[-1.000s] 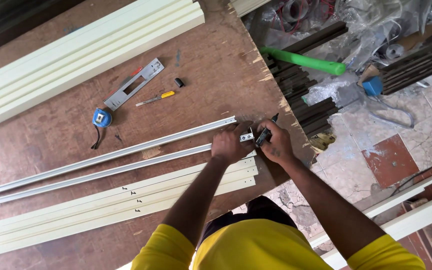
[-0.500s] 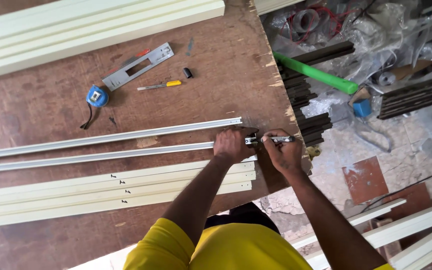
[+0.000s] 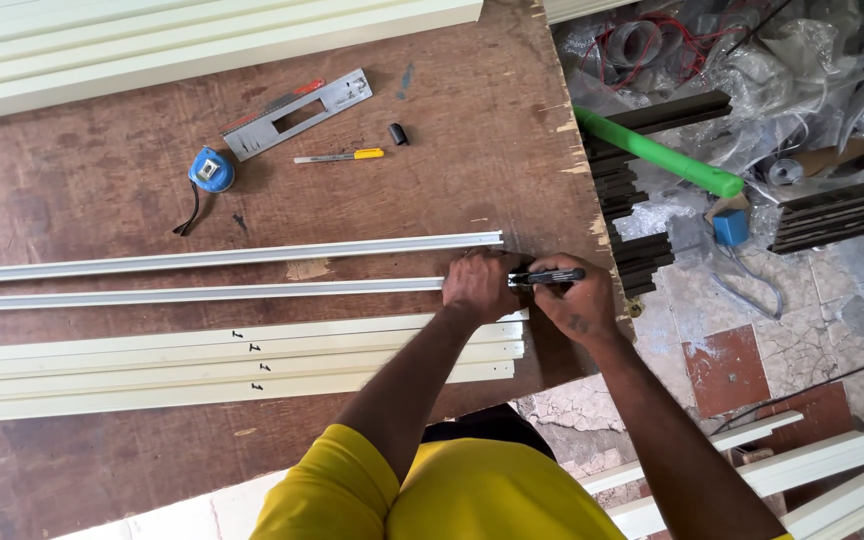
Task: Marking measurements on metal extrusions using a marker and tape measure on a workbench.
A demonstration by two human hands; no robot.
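Two long silver metal rails lie side by side on a brown wooden table (image 3: 102, 470). My left hand (image 3: 480, 287) presses down on the right end of the nearer rail (image 3: 202, 294). Just right of it, my right hand (image 3: 574, 305) grips a black marker pen (image 3: 548, 276) held level, its tip at the rail's end. The farther rail (image 3: 232, 256) lies untouched. A stack of cream profiles (image 3: 202, 368) with small black marks lies just below my hands.
More cream profiles (image 3: 182, 40) lie along the table's far edge. A blue tape measure (image 3: 211, 171), a grey metal template (image 3: 297, 113), a yellow-handled tool (image 3: 340, 157) and a black cap (image 3: 398, 133) lie mid-table. A green tube (image 3: 658, 153), dark strips and plastic clutter the floor at right.
The view has shifted, so the table sits lower and more level. My hands stay at the rail's right end; the pen has turned from tilted upright to lying level.
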